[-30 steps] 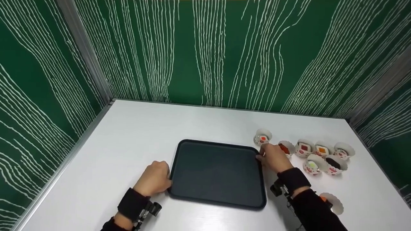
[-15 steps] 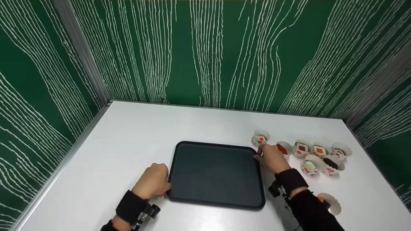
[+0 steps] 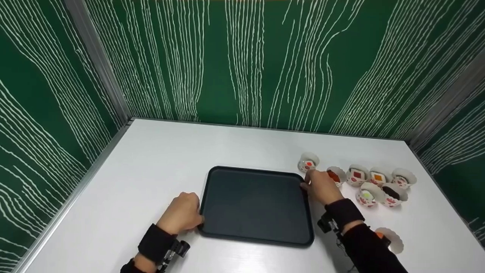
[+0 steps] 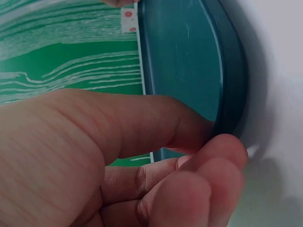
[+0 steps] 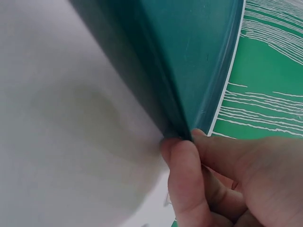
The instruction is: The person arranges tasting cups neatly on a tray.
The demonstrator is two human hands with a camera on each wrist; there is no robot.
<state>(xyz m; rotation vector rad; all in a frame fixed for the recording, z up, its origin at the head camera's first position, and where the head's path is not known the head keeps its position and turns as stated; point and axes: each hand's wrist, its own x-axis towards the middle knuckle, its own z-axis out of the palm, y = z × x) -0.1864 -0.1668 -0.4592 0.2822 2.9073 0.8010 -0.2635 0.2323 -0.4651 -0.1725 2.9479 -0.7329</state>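
Observation:
A dark, rounded-corner serving tray lies in the middle of the white table with nothing on it. At its left edge, my left hand pinches the rim; the left wrist view shows the thumb on top and curled fingers below the tray's edge. My right hand grips the rim near the far right corner. In the right wrist view the thumb and forefinger squeeze the tray's rim between them.
To the right of the tray stand several patterned paper cups holding small food-like pieces, among them a cup with a red-topped piece and one with a dark piece. Another cup sits beside my right forearm. Green walls with white lines enclose the white table.
Both hands keep their hold on the tray's rim. The whole view shifts slightly; the tray and cups stay in the same places relative to each other.

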